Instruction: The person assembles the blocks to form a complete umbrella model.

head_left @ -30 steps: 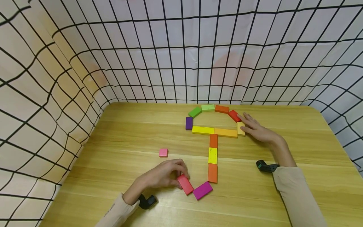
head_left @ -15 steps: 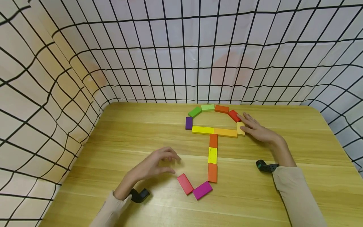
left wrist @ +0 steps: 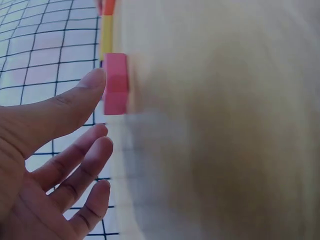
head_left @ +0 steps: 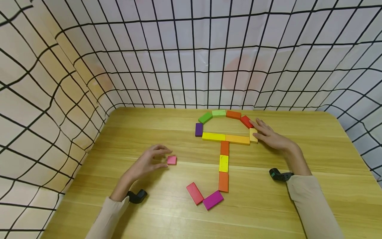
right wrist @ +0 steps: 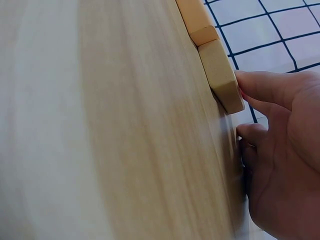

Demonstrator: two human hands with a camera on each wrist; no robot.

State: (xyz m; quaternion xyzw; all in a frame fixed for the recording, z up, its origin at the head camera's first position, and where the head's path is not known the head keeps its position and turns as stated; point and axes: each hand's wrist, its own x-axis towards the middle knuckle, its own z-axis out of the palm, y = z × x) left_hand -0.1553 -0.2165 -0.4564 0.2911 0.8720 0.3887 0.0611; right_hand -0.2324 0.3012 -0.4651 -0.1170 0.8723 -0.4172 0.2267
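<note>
My left hand (head_left: 148, 161) is over the left of the table, its thumb and fingers spread around a small pink block (head_left: 171, 160) without gripping it. In the left wrist view the pink block (left wrist: 116, 82) shows just beyond the thumb tip. My right hand (head_left: 273, 137) rests at the far right of the block outline, fingers extended. Its thumb touches the pale yellow block (right wrist: 220, 75), and its fingertips lie by the red block (head_left: 246, 121). A pinkish-red block (head_left: 195, 193) lies angled against a magenta block (head_left: 213, 200) at the bottom of the outline.
Blocks form an umbrella-like outline: yellow (head_left: 213, 136) and orange-yellow bars (head_left: 237, 139), an arc with green (head_left: 205, 118) and purple (head_left: 199, 129) blocks, and a stem of orange (head_left: 223, 181) and yellow blocks. A black grid-patterned cloth (head_left: 179, 56) stands behind the wooden table (head_left: 128, 129).
My left hand has let go of the pinkish-red block and moved up and left to the small pink block. The right hand has stayed in place.
</note>
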